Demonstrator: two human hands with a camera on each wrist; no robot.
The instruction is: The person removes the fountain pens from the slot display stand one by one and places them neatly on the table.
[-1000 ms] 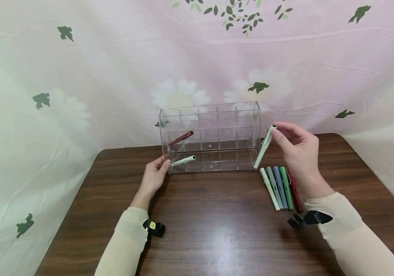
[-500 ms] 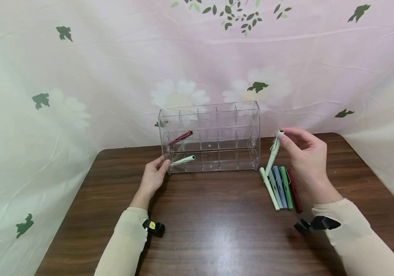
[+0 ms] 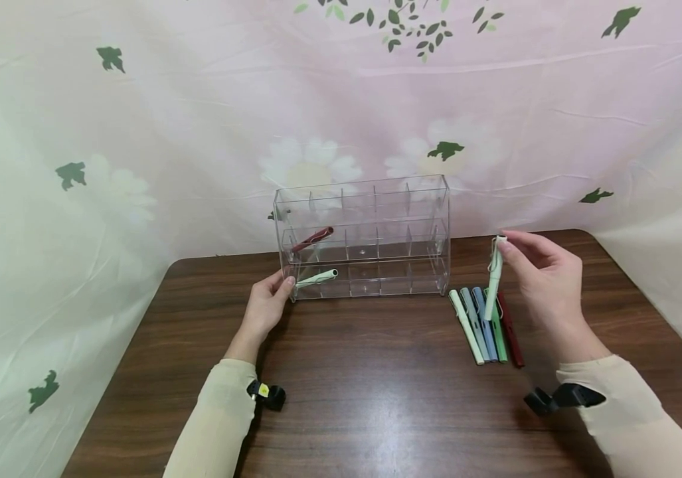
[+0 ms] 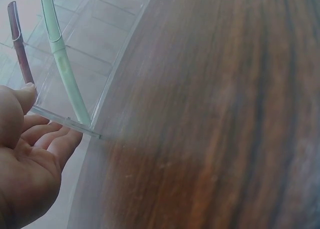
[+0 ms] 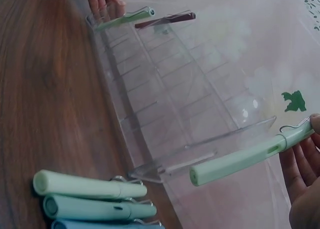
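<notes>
My right hand point(image 3: 546, 279) pinches a pale mint-green pen point(image 3: 494, 275) by its capped end, its other end pointing down over the row of pens. My left hand point(image 3: 264, 307) grips the lower left corner of a clear acrylic organizer point(image 3: 364, 295), thumb on the near side, as the left wrist view shows. Inside its left end, a dark red pen point(image 3: 313, 239) leans in the middle tier and a light green pen point(image 3: 317, 278) leans in the front tier. In the right wrist view the held pen point(image 5: 240, 161) overlaps the organizer's near end.
Several capped pens lie side by side right of the organizer: a pale green pen point(image 3: 467, 328), a grey-green one, a blue pen point(image 3: 489, 348), a green pen point(image 3: 501, 345) and a dark red pen point(image 3: 511, 335). A patterned cloth point(image 3: 215, 133) hangs behind the brown wooden table point(image 3: 341, 398).
My right hand has moved right and slightly toward me with the mint-green pen, from beside the organizer's right end to over the pen row. The left hand has stayed on the organizer.
</notes>
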